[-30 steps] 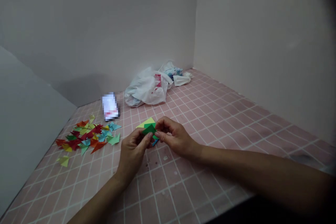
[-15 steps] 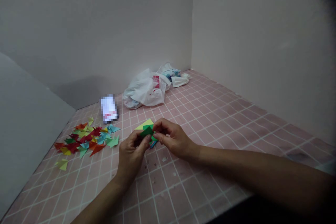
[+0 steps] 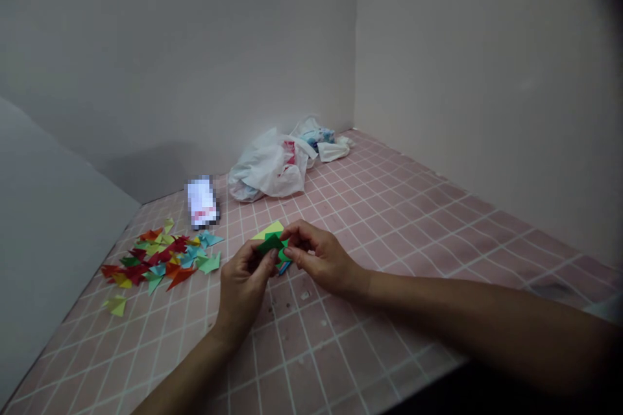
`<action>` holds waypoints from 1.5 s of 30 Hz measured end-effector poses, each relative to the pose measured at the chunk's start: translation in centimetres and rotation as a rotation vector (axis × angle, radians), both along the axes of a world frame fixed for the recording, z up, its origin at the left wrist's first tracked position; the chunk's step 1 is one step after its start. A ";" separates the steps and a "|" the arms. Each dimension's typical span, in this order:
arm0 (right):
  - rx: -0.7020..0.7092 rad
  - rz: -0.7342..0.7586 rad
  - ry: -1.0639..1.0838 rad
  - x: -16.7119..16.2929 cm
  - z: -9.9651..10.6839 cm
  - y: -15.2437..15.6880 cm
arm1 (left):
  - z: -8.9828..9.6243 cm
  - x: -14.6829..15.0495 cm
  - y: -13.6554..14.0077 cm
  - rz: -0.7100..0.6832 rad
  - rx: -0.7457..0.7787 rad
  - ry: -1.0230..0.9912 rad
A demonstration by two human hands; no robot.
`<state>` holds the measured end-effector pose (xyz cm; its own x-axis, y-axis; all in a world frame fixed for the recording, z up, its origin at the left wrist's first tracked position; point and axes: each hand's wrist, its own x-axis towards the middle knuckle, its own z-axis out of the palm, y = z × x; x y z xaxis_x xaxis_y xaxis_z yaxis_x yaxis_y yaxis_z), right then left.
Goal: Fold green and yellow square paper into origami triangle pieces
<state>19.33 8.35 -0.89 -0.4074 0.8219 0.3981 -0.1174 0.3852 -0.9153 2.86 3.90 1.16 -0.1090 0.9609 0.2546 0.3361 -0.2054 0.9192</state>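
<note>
Head view, green paper (image 3: 270, 244) between hands (image 3: 243, 279) (image 3: 327, 260)

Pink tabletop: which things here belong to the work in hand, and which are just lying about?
Seemingly part of the work:
- green paper in the left hand
- yellow paper beyond it
- colourful folded papers

Probably just lying about:
- phone (blurred)
- white plastic bag
- white item beside it

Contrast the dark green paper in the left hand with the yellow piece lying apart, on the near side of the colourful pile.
Colour: the green paper is dark, the yellow piece pale.
Place: the left hand holds the green paper; the yellow piece lies on the pink surface.
Shape: the green paper shows a flat, straight-edged face; the yellow piece spreads into points.
Both look like small pieces of paper.
</note>
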 end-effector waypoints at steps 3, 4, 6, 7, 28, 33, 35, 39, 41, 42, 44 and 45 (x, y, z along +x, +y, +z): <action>0.116 -0.041 -0.049 0.0 0.1 -0.1 | 0.0 0.1 0.1 0.008 -0.022 -0.097; 0.156 -0.047 -0.057 0.1 0.1 -0.1 | 0.0 0.1 0.1 0.013 -0.027 -0.133; 0.199 -0.039 -0.055 0.1 0.1 -0.2 | 0.0 0.2 0.2 0.018 -0.028 -0.190; 0.200 -0.030 -0.046 0.1 0.2 -0.2 | 0.0 0.3 0.2 0.016 -0.026 -0.210; -0.247 0.279 0.226 -0.5 0.1 0.4 | -0.8 -1.0 0.1 -0.263 -0.085 -0.379; -0.257 0.293 0.245 -0.5 -0.1 0.4 | -1.0 -1.0 0.1 -0.232 -0.098 -0.403; -0.270 0.298 0.247 -0.4 -0.1 0.4 | -0.8 -0.9 0.0 -0.230 -0.099 -0.384; -0.287 0.302 0.238 -0.3 0.0 0.5 | -0.7 -0.8 0.0 -0.215 -0.112 -0.378; -0.283 0.296 0.239 -0.3 -0.1 0.6 | -0.6 -0.8 0.0 -0.230 -0.105 -0.387; -0.279 0.291 0.242 -0.4 -0.2 0.6 | -0.6 -0.8 0.0 -0.244 -0.100 -0.391; -0.279 0.282 0.246 -0.4 -0.3 0.6 | -0.6 -0.7 0.1 -0.271 -0.091 -0.396; -0.280 0.277 0.244 -0.4 -0.3 0.6 | -0.6 -0.7 0.1 -0.281 -0.089 -0.397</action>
